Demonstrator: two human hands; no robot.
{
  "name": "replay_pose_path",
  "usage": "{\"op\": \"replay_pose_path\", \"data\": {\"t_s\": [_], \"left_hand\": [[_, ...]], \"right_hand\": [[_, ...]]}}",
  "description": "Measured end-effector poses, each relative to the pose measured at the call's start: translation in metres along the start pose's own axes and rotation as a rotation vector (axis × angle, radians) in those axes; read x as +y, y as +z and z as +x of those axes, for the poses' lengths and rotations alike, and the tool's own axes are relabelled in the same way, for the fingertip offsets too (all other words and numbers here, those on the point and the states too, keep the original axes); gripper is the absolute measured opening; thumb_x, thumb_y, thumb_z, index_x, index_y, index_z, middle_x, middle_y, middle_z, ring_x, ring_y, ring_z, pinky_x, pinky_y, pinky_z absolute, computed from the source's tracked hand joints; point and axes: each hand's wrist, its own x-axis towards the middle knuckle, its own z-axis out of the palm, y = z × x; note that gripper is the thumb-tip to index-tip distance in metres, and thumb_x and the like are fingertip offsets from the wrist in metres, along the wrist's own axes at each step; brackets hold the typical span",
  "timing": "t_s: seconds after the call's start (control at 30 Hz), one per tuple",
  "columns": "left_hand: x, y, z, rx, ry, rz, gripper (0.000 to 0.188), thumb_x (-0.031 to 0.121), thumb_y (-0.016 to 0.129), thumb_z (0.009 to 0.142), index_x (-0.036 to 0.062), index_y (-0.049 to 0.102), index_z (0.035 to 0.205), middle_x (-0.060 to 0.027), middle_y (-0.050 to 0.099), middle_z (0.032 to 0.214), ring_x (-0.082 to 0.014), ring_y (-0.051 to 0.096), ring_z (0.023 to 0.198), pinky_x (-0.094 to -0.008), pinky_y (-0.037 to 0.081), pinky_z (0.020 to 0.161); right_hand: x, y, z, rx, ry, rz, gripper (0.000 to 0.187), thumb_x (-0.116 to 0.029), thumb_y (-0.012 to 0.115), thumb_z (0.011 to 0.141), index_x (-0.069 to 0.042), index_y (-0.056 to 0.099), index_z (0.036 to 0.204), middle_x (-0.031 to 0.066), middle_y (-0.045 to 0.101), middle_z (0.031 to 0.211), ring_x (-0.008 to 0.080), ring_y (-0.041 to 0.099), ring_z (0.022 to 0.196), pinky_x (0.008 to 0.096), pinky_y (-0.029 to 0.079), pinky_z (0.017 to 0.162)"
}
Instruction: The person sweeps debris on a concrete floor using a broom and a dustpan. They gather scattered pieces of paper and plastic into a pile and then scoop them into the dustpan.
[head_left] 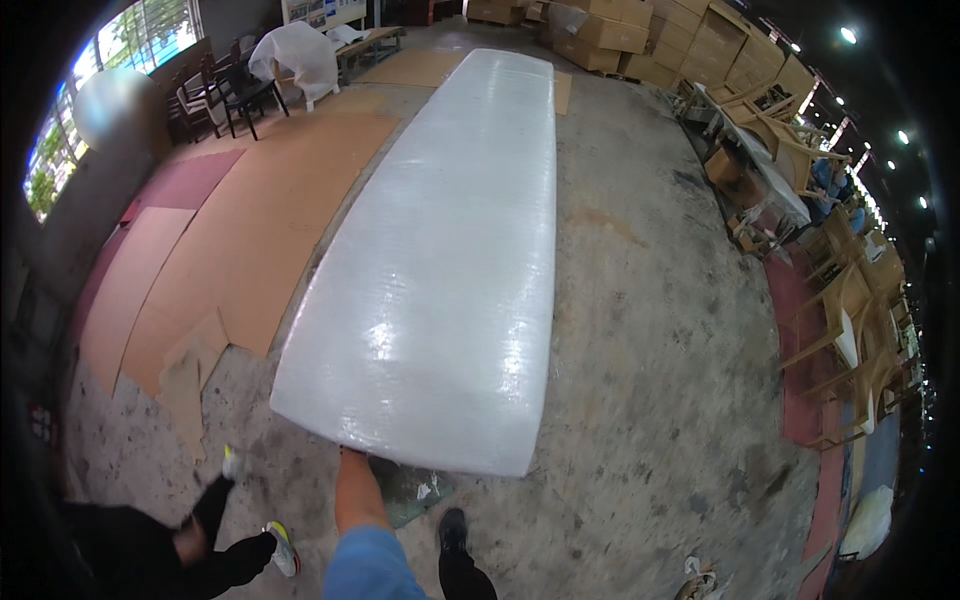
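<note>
A long, flat package (440,270) wrapped in shiny, translucent white plastic stretches away from me across the concrete floor; what is inside cannot be made out. Its wide end is nearest me, and it looks narrower at the far end. My left arm, in a blue sleeve, reaches from the lower edge to the package's near end. Only the wrist side of my left hand (350,456) shows there; the fingers are hidden at or under the package's edge. My right hand is out of the picture. A flat, dark green thing (410,500) lies on the floor below that end.
Another person's black-clothed legs (230,560) are at the lower left. Brown cardboard sheets (270,210) cover floor left of the package. Dark chairs (240,95) stand behind them. Cardboard boxes (610,35) are stacked at the back, and wooden chair frames (845,310) line the right.
</note>
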Motion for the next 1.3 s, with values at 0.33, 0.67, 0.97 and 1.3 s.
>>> {"op": "replay_pose_path", "data": {"t_s": [0.33, 0.67, 0.97, 1.3], "left_hand": [[-0.007, -0.004, 0.006, -0.119, 0.004, 0.202, 0.051, 0.030, 0.070, 0.076, 0.0083, 0.056, 0.121, -0.0123, 0.056, 0.126, -0.0321, 0.058, 0.110, -0.0438, 0.050, 0.087], [-0.020, 0.012, 0.029, -0.350, 0.036, 0.452, 0.045, 0.032, 0.071, 0.075, 0.0125, 0.062, 0.114, -0.0075, 0.059, 0.123, -0.0313, 0.060, 0.106, -0.0458, 0.051, 0.083], [-0.042, 0.045, -0.073, -0.660, -0.250, 0.762, 0.028, 0.030, 0.060, 0.084, 0.0221, 0.069, 0.109, -0.0026, 0.064, 0.116, -0.0217, 0.063, 0.103, -0.0449, 0.054, 0.074], [-0.053, 0.025, -0.287, -0.654, 0.220, 0.747, 0.019, 0.028, 0.051, 0.088, 0.0163, 0.063, 0.097, -0.0034, 0.060, 0.093, -0.0179, 0.058, 0.077, -0.0372, 0.048, 0.058]], "right_hand": [[0.020, 0.002, -0.002, 0.032, 0.039, 0.074, 0.050, -0.019, 0.059, 0.078, -0.001, 0.056, 0.125, 0.0144, 0.066, 0.086, 0.0224, 0.063, 0.069, 0.0339, 0.052, 0.066], [-0.018, -0.001, -0.018, 0.080, 0.087, 0.080, 0.048, -0.017, 0.057, 0.079, 0.000, 0.056, 0.124, 0.0141, 0.065, 0.083, 0.0216, 0.062, 0.066, 0.0339, 0.052, 0.063], [0.063, -0.008, -0.046, 0.104, 0.110, 0.221, 0.047, -0.016, 0.056, 0.079, 0.001, 0.056, 0.123, 0.0138, 0.065, 0.081, 0.0210, 0.062, 0.063, 0.0340, 0.053, 0.060], [0.326, 0.050, -0.144, 0.184, 0.065, 0.954, 0.059, -0.008, 0.059, 0.078, 0.003, 0.045, 0.134, 0.0120, 0.065, 0.086, 0.0188, 0.063, 0.070, 0.0302, 0.052, 0.063]]}}
